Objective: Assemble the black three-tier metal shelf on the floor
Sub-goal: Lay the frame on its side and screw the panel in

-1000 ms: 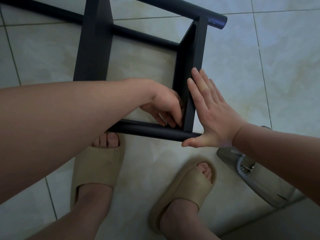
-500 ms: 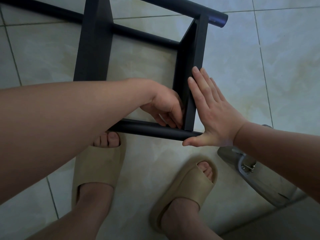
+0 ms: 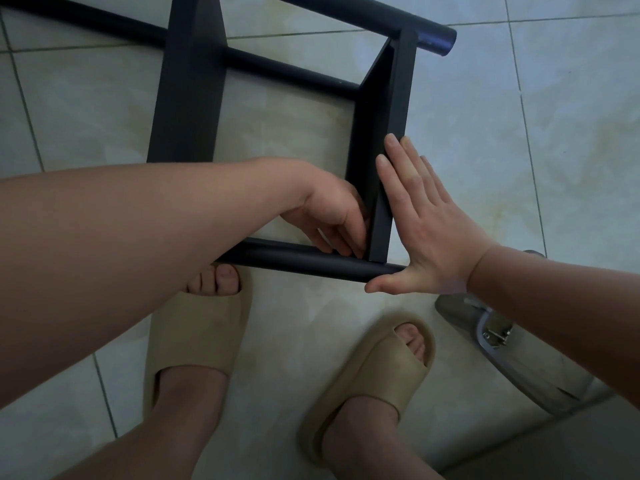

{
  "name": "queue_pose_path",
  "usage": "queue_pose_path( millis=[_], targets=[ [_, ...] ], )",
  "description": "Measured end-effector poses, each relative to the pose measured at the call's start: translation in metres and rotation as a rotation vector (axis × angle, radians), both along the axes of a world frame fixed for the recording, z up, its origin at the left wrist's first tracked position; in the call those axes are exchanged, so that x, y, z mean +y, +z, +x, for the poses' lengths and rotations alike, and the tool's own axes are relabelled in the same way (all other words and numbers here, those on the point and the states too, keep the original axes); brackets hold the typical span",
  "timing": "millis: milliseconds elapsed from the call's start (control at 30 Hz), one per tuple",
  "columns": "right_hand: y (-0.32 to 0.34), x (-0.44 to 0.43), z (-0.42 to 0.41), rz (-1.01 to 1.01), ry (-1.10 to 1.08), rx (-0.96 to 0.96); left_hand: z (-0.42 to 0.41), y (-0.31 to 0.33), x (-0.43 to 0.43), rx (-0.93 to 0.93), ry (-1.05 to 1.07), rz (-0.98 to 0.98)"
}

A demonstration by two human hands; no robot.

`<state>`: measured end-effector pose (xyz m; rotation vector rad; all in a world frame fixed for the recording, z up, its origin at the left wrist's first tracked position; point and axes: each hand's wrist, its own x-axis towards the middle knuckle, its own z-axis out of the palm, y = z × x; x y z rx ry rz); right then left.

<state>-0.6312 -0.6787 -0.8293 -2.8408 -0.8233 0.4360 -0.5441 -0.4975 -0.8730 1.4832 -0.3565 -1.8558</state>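
Black shelf panel [image 3: 399,98] between left hand [image 3: 330,211] and right hand [image 3: 433,233].

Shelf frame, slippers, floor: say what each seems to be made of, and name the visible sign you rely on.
Shelf frame: apparently metal, matt black coating; thin flat panels and round tubes with a faint sheen.
Slippers: probably moulded foam or rubber, matt beige; thick, seamless, rounded edges.
Floor: likely glazed tile, pale and marbled; grout lines and soft reflections.

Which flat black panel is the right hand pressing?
The right panel, meeting the near tube; the right hand lies flat along its outer face. The left panel has no hand on it.
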Motion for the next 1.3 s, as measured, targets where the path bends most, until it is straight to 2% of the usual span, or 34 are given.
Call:
queue_pose_path(
  millis=[600,800,1067,1300],
  targets=[
    [-0.0013,-0.0002,-0.0006,0.005,0.001,-0.005,0.0032,0.0028,-0.0003,-0.031,-0.012,-0.009],
    [0.0,-0.0001,-0.0002,0.0,0.003,-0.003,0.0004,0.0045,0.0029,0.026,0.006,-0.008],
    [-0.0002,0.0001,-0.0004,0.01,0.0,-0.01,-0.0009,0.0032,0.0017,-0.036,0.013,0.005],
    [0.0002,0.0003,-0.0004,-0.002,0.001,-0.003,-0.0007,0.0032,0.0037,0.029,0.029,-0.011]
  ],
)
